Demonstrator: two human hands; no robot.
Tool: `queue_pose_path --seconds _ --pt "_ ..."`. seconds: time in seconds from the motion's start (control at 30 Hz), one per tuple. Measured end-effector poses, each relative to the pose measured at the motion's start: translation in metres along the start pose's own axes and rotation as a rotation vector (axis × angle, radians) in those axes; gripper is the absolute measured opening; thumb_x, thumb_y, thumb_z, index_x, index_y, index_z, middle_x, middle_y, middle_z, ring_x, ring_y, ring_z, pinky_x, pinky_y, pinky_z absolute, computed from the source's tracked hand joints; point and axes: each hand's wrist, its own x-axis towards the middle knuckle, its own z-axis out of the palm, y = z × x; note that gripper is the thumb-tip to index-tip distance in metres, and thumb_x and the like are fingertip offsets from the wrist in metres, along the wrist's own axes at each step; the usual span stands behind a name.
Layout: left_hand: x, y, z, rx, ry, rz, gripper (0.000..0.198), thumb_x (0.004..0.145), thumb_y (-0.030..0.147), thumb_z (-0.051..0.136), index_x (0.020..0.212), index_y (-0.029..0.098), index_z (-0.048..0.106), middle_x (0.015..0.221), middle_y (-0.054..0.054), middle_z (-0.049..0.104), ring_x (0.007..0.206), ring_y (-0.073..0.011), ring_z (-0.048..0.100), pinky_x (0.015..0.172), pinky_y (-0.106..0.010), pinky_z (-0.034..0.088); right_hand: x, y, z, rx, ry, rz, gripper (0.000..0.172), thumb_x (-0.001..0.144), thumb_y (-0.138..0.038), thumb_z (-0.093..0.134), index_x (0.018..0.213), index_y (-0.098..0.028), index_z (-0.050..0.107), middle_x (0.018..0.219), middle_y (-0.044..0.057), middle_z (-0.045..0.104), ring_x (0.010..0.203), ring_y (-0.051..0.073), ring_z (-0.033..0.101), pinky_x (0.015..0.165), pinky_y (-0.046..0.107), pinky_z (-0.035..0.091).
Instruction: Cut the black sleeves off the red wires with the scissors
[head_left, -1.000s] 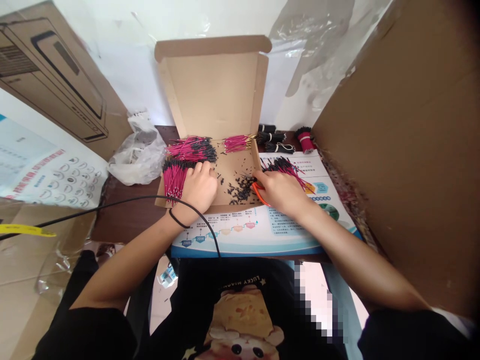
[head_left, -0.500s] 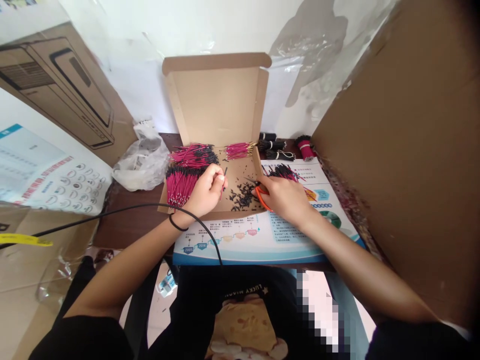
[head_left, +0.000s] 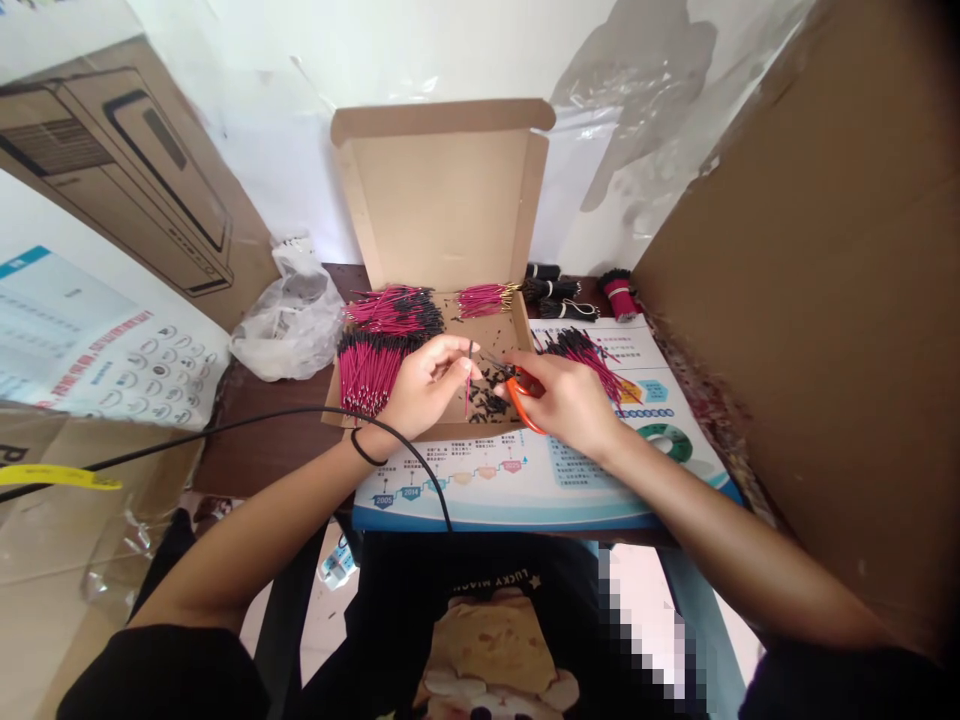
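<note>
My left hand [head_left: 427, 385] pinches a single pink wire [head_left: 469, 382] with a black tip, holding it upright over the open cardboard box [head_left: 442, 210]. Close to its right, my right hand [head_left: 566, 395] grips orange-handled scissors [head_left: 521, 392], whose blades point at the top of that wire. Heaps of pink wires with black ends [head_left: 371, 365] lie in the box's left half. A scatter of small black cut-off bits [head_left: 487, 390] sits under the scissors. Another bunch of pink wires [head_left: 581, 350] lies on the printed sheet [head_left: 525, 470] behind my right hand.
A crumpled plastic bag [head_left: 289, 320] lies left of the box. Black wire bundles [head_left: 559, 295] and a red bundle [head_left: 619, 292] sit at the back. A tall cardboard panel [head_left: 810, 300] walls off the right. A black cable [head_left: 225, 430] crosses the left table edge.
My left hand left the pink wire heap with one wire and carried it right and up toward the scissors. My right hand with the scissors shifted slightly to meet it.
</note>
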Motion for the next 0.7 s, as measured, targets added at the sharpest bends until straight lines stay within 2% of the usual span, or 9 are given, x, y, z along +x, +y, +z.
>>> queue_pose_path --seconds 0.2,0.37,0.57,0.7 --pt "0.0008 0.0021 -0.0012 -0.016 -0.064 0.054 0.016 0.089 0.031 0.054 0.09 0.015 0.056 0.071 -0.002 0.064 0.067 -0.0099 0.062 0.067 -0.024 0.05 -0.0034 -0.008 -0.0018 -0.02 0.026 -0.022 0.041 0.085 -0.05 0.053 0.103 -0.018 0.07 0.068 0.003 0.067 0.056 0.013 0.057 0.054 0.026 0.039" --pt "-0.0002 0.0044 0.0004 -0.063 -0.149 -0.009 0.012 0.088 0.027 0.054 0.09 0.016 0.054 0.064 0.001 0.061 0.058 -0.008 0.057 0.061 -0.023 0.05 -0.0038 -0.0073 0.0005 -0.038 0.043 -0.044 0.04 0.085 -0.049 0.055 0.103 -0.016 0.07 0.07 0.004 0.068 0.059 0.014 0.059 0.055 0.026 0.04" --pt "-0.0015 0.0055 0.0016 -0.125 -0.208 -0.092 0.005 0.085 0.02 0.053 0.088 0.016 0.051 0.063 0.002 0.061 0.055 -0.0086 0.058 0.058 -0.024 0.05 -0.0044 -0.0066 -0.0001 -0.069 0.018 -0.044 0.039 0.086 -0.045 0.054 0.106 -0.015 0.069 0.074 0.005 0.069 0.061 0.015 0.06 0.055 0.027 0.041" --pt "-0.0016 0.0073 0.0016 -0.153 -0.229 -0.104 0.006 0.085 0.022 0.055 0.084 0.016 0.052 0.063 0.001 0.061 0.056 -0.0091 0.058 0.057 -0.025 0.05 -0.0044 -0.0082 -0.0016 -0.07 -0.007 -0.036 0.039 0.086 -0.045 0.052 0.107 -0.016 0.069 0.076 0.006 0.069 0.063 0.016 0.061 0.056 0.027 0.041"
